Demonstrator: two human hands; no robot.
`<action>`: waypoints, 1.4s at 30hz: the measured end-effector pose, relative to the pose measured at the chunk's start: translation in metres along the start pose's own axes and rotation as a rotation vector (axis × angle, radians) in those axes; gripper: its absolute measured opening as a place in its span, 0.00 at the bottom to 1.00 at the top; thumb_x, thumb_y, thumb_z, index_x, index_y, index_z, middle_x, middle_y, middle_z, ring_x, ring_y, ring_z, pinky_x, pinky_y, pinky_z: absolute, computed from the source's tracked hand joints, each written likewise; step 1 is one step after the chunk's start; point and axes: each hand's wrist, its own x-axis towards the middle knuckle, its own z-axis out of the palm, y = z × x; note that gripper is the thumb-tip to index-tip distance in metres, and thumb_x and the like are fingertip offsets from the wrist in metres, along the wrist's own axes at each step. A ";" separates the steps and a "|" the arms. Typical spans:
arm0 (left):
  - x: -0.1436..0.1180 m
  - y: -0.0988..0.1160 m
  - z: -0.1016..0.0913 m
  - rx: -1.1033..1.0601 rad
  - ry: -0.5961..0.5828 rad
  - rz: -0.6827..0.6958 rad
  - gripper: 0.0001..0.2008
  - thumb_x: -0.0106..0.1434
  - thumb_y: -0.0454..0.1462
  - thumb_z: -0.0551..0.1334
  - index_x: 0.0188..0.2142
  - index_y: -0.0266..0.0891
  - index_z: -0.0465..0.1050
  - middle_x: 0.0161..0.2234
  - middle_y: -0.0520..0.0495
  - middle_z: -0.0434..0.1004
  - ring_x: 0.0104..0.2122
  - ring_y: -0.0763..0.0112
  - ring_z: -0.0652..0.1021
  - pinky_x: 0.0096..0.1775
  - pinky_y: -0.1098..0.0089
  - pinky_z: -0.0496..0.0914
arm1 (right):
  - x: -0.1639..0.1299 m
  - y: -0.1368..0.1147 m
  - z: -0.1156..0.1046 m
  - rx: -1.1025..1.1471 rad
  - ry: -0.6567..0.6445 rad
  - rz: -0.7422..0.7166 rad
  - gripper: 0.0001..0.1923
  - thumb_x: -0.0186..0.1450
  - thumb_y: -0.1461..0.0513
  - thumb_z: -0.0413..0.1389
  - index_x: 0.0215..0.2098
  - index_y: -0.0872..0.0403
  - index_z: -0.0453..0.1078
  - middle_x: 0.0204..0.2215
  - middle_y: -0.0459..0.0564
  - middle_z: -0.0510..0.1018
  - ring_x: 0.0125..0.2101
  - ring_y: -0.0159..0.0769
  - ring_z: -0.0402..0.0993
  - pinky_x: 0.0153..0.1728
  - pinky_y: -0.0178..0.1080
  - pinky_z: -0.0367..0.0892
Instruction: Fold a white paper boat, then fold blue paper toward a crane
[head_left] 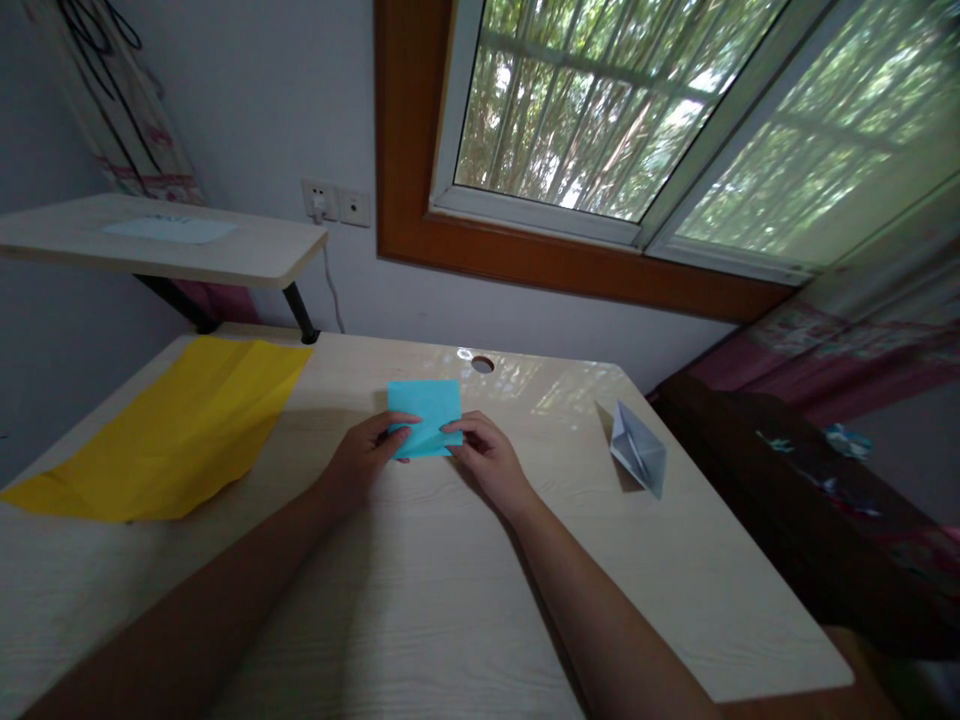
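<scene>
Straight ahead on the pale desk, the folded blue paper lies flat between my two hands, its longer side running away from me toward the cable hole. Both hands sit equally near: my left hand pinches the near left corner, my right hand presses fingertips on the near right corner. A yellow sheet lies well apart to the left, a white paper boat to the right; no containers show
</scene>
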 end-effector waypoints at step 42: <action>0.001 -0.009 0.003 0.202 -0.144 0.100 0.10 0.60 0.41 0.66 0.39 0.40 0.75 0.20 0.60 0.59 0.21 0.77 0.62 0.25 0.75 0.57 | 0.000 0.006 0.006 -0.006 0.255 0.192 0.14 0.62 0.52 0.63 0.33 0.50 0.65 0.24 0.39 0.61 0.25 0.31 0.56 0.27 0.35 0.53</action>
